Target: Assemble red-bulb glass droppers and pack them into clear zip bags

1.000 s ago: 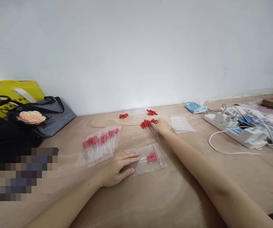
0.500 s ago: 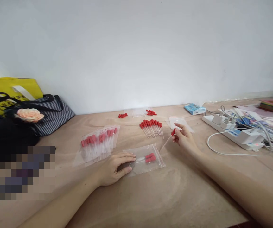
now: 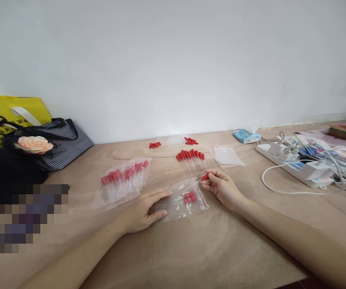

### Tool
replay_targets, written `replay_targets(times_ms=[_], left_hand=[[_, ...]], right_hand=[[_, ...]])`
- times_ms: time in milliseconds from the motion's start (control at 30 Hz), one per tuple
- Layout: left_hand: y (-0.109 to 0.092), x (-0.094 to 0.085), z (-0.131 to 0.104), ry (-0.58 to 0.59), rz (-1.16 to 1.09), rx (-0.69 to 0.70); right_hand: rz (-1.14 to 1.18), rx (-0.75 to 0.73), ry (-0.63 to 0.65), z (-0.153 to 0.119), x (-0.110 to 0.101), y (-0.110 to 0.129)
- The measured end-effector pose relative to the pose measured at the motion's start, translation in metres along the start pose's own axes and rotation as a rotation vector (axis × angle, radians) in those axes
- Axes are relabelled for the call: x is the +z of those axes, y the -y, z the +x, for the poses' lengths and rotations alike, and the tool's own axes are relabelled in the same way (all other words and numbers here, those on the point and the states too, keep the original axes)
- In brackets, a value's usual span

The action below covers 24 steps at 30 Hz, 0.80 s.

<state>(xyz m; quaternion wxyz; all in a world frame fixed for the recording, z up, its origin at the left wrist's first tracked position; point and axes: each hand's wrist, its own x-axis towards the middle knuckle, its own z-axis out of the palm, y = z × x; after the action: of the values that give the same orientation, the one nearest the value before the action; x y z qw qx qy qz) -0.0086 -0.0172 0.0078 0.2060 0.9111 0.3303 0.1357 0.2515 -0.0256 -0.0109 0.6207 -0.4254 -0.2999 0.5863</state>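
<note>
My right hand [image 3: 222, 188] pinches a glass dropper by its red rubber bulb [image 3: 204, 176]. The dropper's thin tube points left into the mouth end of a clear zip-lock bag [image 3: 176, 213]. Inside that bag lie droppers with red bulbs [image 3: 190, 197]. At the bag's left end, my left hand [image 3: 150, 210] holds it against the table, thumb and fingers curved around the edge. Beyond the bag, a row of loose red-topped droppers [image 3: 191, 156] lies fanned out. To the left, filled bags of droppers [image 3: 125, 180] overlap in a stack.
Flat zip-lock bags [image 3: 227, 155] lie behind my right hand. Farther back are loose red bulbs [image 3: 155, 145] and glass tubes [image 3: 176, 141]. A power strip [image 3: 290, 164] with white cables sits right, near a blue packet [image 3: 246, 135]. A striped bag [image 3: 67, 144] stands left.
My right hand has moved left and down with the dropper, bringing its tube into the bag's mouth end. The flat bags behind it are uncovered. My left hand stays on the bag.
</note>
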Motion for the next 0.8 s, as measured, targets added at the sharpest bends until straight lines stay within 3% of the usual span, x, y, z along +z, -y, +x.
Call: replay_targets(times_ms=[200, 567, 667, 733, 800], left_hand=[[-0.002, 0.000, 0.002, -0.007, 0.000, 0.016], [-0.001, 0.000, 0.000, -0.008, -0.008, 0.017], [-0.001, 0.001, 0.000, 0.003, -0.011, 0.036], [0.000, 0.001, 0.000, 0.005, -0.016, 0.039], [0.002, 0.002, 0.000, -0.010, -0.025, 0.029]], right_hand=[[-0.331, 0.099, 0.179, -0.008, 0.011, -0.007], [-0.799, 0.091, 0.281, 0.013, 0.014, -0.008], [-0.936, -0.083, 0.146, 0.036, 0.005, 0.001], [-1.093, -0.227, -0.065, 0.059, -0.002, 0.012], [-1.125, -0.229, -0.163, 0.085, -0.008, 0.022]])
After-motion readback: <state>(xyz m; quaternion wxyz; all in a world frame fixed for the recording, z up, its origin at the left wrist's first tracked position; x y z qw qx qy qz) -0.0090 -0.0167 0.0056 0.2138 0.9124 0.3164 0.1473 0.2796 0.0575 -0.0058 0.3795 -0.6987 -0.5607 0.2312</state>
